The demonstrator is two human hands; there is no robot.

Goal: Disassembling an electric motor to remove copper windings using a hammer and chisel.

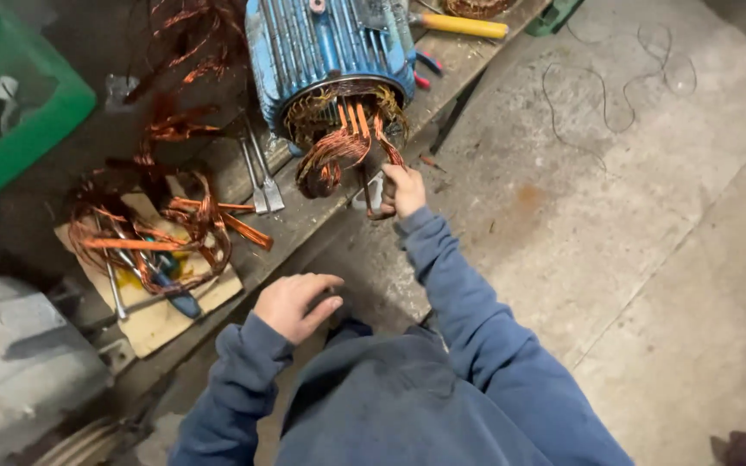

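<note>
A blue finned electric motor (330, 47) lies on a low wooden platform (304, 216), its open end facing me with copper windings (343, 138) bulging out. My right hand (405, 190) is closed on a pair of grey-handled pliers (373, 192) just below the windings, at a loop of copper wire. My left hand (295, 304) hovers lower and nearer to me, over the platform's edge, fingers loosely curled and holding nothing. Both arms wear blue sleeves.
Pulled copper coils (153, 229) lie tangled over a pale wooden board (161, 315) with a screwdriver. Metal tools (261, 177) rest beside the motor. A green crate (15, 108) stands far left, a grey machine (10, 362) near left. A yellow-handled tool (464, 26) lies behind. Concrete floor (649, 224) spreads right.
</note>
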